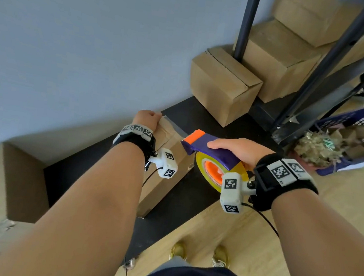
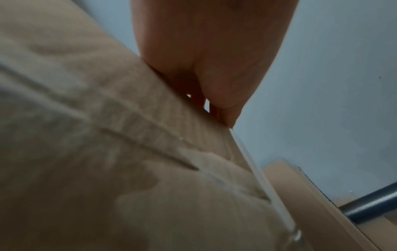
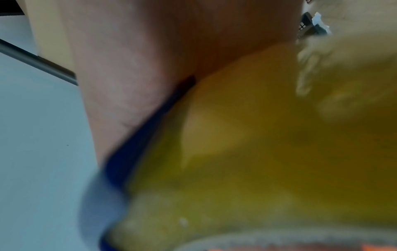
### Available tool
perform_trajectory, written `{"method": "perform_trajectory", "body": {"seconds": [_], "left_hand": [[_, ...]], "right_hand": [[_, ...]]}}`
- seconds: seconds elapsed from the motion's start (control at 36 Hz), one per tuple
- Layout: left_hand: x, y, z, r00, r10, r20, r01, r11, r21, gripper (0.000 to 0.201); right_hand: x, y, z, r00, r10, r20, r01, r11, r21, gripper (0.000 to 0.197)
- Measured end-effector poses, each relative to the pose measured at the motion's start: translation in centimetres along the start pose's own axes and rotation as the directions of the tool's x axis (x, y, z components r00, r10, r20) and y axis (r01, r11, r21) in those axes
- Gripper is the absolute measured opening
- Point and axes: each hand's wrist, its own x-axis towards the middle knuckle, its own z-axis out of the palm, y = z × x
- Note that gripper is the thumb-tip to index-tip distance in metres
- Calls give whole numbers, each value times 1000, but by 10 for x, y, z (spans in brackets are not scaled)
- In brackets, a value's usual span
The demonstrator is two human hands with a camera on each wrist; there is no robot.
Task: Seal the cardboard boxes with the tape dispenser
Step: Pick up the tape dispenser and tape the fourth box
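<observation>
Left hand fingers hooked over taped cardboard box far edge; right hand wrapped around tape dispenser. Corner box seemingly unsealed.

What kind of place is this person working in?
Probably a stockroom or packing area. Plain cardboard boxes stand stacked around a dark metal shelving rack, the right hand grips a tape dispenser, and a blue crate holds packing scraps.
</observation>
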Motion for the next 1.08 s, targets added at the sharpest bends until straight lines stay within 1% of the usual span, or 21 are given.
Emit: {"method": "perform_trajectory", "body": {"seconds": [0.08,0.11,0.14,0.17,0.22,0.28,0.36,0.42,0.44,0.5,0.58,0.64,0.72,0.78,0.89,0.94,1.03,1.08], "left_hand": [[-6,3,-1,999,-27,31,26,998,61,27],[-7,3,-1,998,-53,45,50,996,73,25],[-8,3,-1,994,-93,53,89,994,63,28],[-8,2,0,994,-100,42,97,993,69,33],[-9,3,0,994,-98,40,92,989,119,39],[-12,6,0,998,-61,26,56,985,163,38],[-15,7,2,997,-16,-74,30,982,186,33],[-17,6,6,975,13,-220,16,992,126,32],[-20,7,8,966,43,-256,-14,993,116,28],[-26,7,14,942,142,-303,-98,983,154,23],[-35,6,19,919,267,-290,-198,949,246,23],[-40,4,22,914,313,-257,-241,930,277,24],[-49,0,25,927,309,-214,-249,931,266,22],[-57,-1,28,930,302,-211,-241,932,272,21],[-68,-2,34,934,280,-222,-219,939,264,26],[-72,-3,36,937,278,-214,-224,943,245,25],[-82,-2,40,932,281,-229,-227,945,235,22],[-86,0,42,934,274,-228,-219,945,242,23]], "right_hand": [[0,0,-1,1000,15,7,-15,1000,0,53],[0,1,-1,1000,17,9,-17,1000,-1,53],[0,1,-1,1000,18,10,-18,1000,-3,53],[1,1,-1,1000,17,10,-17,1000,-5,54],[1,1,-2,1000,11,5,-11,1000,-1,54],[1,1,-2,1000,1,2,-1,1000,-2,54],[0,0,-2,1000,-5,-3,5,1000,-6,55],[0,0,-2,1000,-13,-9,12,1000,-7,53],[0,0,-2,1000,-16,-12,16,1000,-7,52],[-1,0,-2,1000,-23,-20,22,1000,-13,52],[-1,0,-1,999,-37,-40,36,999,-19,51],[-2,-1,0,998,-43,-52,42,999,-17,50],[-3,-1,2,996,-62,-71,63,998,5,45],[-4,-1,3,994,-76,-76,78,997,16,43],[-4,0,3,992,-102,-76,101,995,-9,41],[-3,4,3,991,-112,-75,111,994,-15,44],[-2,9,3,991,-116,-59,115,993,-19,57],[-3,12,3,992,-122,-42,122,992,-17,59]]}}
